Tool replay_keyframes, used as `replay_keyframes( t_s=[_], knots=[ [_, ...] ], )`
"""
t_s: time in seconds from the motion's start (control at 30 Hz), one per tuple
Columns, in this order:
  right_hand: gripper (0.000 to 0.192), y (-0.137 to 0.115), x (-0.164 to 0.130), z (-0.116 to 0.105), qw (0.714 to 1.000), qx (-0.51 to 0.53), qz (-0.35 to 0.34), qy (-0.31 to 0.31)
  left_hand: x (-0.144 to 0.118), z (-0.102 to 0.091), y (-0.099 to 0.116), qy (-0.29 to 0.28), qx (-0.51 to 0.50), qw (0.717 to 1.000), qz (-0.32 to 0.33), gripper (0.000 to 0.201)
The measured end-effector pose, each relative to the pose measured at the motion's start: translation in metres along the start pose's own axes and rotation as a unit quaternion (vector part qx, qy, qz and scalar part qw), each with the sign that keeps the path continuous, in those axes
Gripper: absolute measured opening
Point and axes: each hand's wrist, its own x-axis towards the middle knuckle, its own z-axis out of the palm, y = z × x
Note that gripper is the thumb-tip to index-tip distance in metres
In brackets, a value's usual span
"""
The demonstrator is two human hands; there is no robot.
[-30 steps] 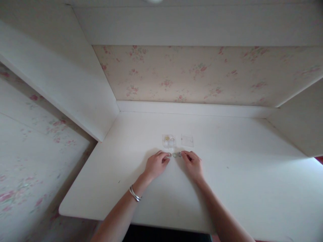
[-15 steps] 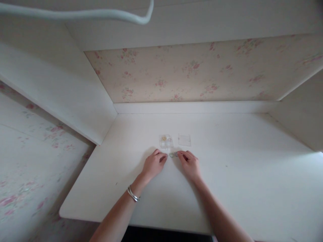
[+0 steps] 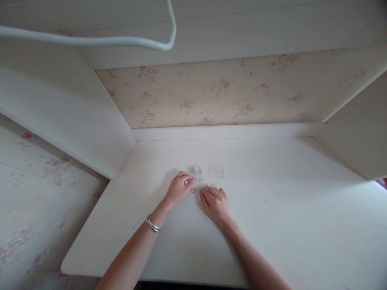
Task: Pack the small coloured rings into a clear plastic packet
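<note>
Head view: left hand (image 3: 177, 188) fingertips pinch at the clear case (image 3: 195, 173), two rings inside; right hand (image 3: 215, 202) fingers, curled, touch a ring (image 3: 205, 188) on the desk (image 3: 272, 209) beside another loose ring (image 3: 193, 190).

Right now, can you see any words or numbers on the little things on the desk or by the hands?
None can be read.
Clear box: no text shows; only small round bits inside.
Clear lid: blank.
Small rings between the left hand and right hand: too small to show any marks.
Bracelet: plain.
Desk and flowered wallpaper: no writing.
</note>
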Motion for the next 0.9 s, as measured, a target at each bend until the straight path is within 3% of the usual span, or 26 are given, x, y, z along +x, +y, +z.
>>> replay_keyframes(
  t_s=[0.23,0.5,0.73,0.9],
  knots=[
    [0.027,-0.019,0.008,-0.005,0.993,-0.082,-0.037,-0.071,0.040,0.011,0.000,0.013,0.100,0.995,-0.003,0.022],
    [0.021,-0.015,0.008,-0.004,0.990,-0.098,-0.058,-0.082,0.059,0.020,-0.007,0.006,0.110,0.994,-0.006,0.023],
    [0.022,-0.008,0.006,0.000,0.992,-0.074,-0.068,-0.075,0.024,0.005,-0.009,0.069,0.022,0.997,0.001,0.022],
    [0.024,-0.003,0.006,0.002,0.998,-0.028,-0.031,-0.053,-0.019,0.002,-0.006,0.056,-0.040,0.997,-0.023,0.024]
  ],
)
